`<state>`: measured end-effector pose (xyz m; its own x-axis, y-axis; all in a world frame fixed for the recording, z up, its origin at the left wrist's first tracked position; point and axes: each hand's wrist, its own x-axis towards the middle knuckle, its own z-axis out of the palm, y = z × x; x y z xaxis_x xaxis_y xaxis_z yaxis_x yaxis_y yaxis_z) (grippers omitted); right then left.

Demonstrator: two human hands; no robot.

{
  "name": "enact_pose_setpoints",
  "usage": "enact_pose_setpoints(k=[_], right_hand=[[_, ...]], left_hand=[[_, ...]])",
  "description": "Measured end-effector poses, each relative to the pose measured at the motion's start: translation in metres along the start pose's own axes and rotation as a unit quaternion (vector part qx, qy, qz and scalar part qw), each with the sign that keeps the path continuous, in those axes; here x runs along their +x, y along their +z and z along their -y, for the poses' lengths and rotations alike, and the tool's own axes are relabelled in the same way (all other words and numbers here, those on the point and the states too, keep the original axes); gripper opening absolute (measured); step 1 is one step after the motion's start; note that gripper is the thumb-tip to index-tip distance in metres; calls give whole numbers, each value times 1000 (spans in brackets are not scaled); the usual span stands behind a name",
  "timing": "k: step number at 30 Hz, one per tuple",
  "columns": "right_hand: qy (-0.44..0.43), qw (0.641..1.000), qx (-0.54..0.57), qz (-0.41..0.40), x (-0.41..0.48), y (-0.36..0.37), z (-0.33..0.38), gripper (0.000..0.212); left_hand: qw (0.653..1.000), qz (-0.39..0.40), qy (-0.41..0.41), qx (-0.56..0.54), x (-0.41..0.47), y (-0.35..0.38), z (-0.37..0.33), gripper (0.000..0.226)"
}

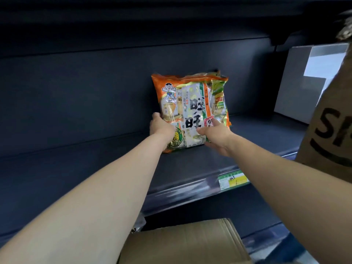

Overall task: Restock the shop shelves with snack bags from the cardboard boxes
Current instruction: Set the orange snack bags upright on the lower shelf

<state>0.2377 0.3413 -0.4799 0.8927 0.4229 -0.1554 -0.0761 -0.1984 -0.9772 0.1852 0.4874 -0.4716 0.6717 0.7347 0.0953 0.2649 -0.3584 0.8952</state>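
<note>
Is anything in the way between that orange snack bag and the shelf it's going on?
Nothing visible. The snack bag already stands on the shelf, and the left hand and right hand both hold its lower part directly. A second bag stands close behind it.

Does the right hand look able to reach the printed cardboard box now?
Probably yes: the right hand must first leave the snack bag, but the cardboard box stands close to its right, nothing between.

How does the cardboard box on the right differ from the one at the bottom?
The right box bears big black print; the bottom box looks plain. The right box reaches above the shelf; the bottom box lies below it. Both are brown cardboard.
</note>
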Motion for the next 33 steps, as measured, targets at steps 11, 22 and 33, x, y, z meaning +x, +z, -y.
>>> enact_pose_setpoints(k=[11, 22, 33], right_hand=[[-64, 990, -117, -41, -13, -2, -11, 74], [-173, 956, -209, -114, -102, 15, -44, 29], [-75, 890, -440, 93, -183, 35, -144, 21]], left_hand=[[1000, 17, 20, 17, -16, -3, 10, 47], [984, 113, 133, 22, -117, -35, 23, 16], [902, 340, 29, 264, -225, -35, 111, 21]])
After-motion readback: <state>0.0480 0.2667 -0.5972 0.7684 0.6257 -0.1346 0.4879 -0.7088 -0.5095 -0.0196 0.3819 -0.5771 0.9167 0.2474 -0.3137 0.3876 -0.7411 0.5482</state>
